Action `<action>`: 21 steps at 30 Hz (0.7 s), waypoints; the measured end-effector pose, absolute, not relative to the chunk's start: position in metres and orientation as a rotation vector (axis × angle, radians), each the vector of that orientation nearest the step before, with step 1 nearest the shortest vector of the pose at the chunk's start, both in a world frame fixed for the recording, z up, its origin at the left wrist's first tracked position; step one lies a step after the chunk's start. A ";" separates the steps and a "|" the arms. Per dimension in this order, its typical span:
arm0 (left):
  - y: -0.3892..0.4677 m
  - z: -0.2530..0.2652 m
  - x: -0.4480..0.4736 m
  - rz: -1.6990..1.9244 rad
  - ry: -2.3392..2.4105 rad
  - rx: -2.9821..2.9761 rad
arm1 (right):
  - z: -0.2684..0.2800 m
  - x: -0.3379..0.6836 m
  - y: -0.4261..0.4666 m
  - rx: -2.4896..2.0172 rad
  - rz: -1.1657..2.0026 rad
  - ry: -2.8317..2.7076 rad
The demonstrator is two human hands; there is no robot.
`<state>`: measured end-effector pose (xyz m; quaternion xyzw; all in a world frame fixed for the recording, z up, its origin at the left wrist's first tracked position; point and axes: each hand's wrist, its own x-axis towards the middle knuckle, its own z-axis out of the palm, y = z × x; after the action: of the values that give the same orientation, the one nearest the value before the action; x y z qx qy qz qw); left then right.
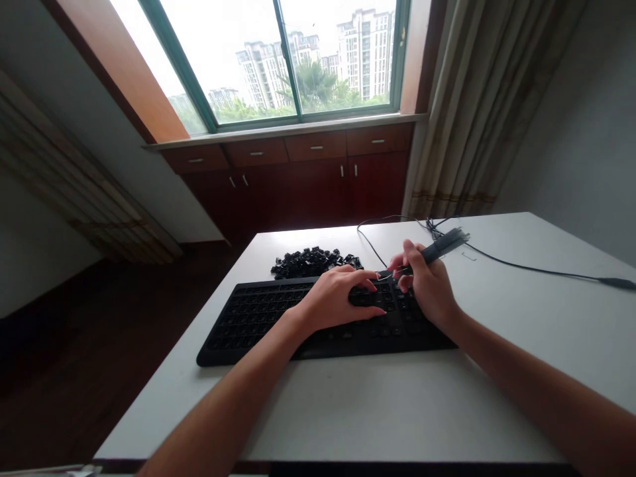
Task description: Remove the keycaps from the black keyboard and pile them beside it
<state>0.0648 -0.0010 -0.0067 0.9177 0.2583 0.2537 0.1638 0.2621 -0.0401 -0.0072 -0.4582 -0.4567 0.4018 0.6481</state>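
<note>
Sound practice would call for keeping the wire-ended tool (442, 244) square to the keyboard (256, 315) and bracing the latter evenly. The right hand (431, 286) has its grip closed around the tool's handle; the left hand (340, 298) has thumb and forefinger apart, contact with the tool unclear. The keyboard lies on the bench (377, 411) beneath both grips, black pieces (311, 262) heaped just beyond.
</note>
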 end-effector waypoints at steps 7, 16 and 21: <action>-0.003 -0.004 0.066 0.705 0.744 2.568 | -0.002 0.263 -0.044 -1.147 0.791 -1.178; -0.002 -0.005 0.065 0.740 0.694 2.544 | -0.012 0.268 -0.038 -1.161 0.840 -1.489; -0.002 -0.007 0.065 0.766 0.651 2.540 | -0.011 0.267 -0.032 -1.163 0.857 -1.511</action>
<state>0.0649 -0.0016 -0.0074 0.9104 0.2332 0.2745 0.2035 0.2670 -0.0323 -0.0109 -0.4812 -0.6251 0.3546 0.5019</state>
